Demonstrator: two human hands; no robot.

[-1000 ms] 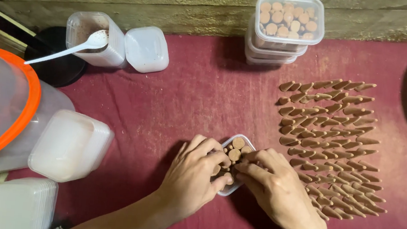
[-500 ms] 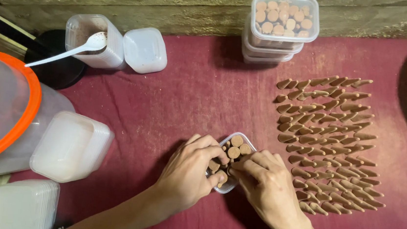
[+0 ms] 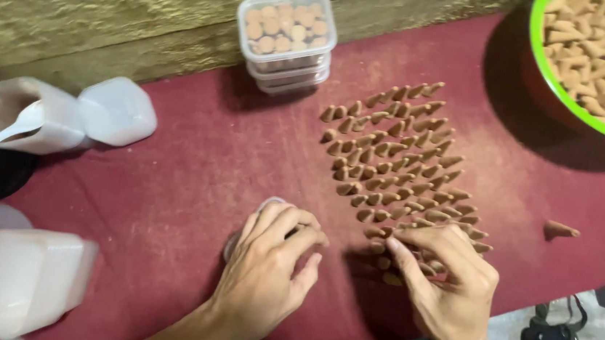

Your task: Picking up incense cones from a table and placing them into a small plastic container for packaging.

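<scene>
Incense cones (image 3: 398, 164), brown and tapered, lie in close rows on the dark red table cover (image 3: 192, 175), and our two hands work at the near end of that array. Our right hand (image 3: 446, 277) rests on the nearest cones, its fingertips (image 3: 402, 236) pinched narrow on a few of them. Just beside it, our left hand (image 3: 269, 262) curls over a small clear plastic container (image 3: 264, 207); the fingers close around its rim, and we cannot tell what it holds. One stray cone (image 3: 560, 230) lies well apart to the right of the rows. At the near left sit translucent lidded tubs (image 3: 16, 280). Farther back on the left, a white plastic spoon (image 3: 7, 129) leans in an open container (image 3: 23, 113). Beyond the array, a stack of clear boxes (image 3: 287, 37) packed with cones stands near the wall. A green bowl (image 3: 544, 74) heaped with cones occupies the far right corner.
</scene>
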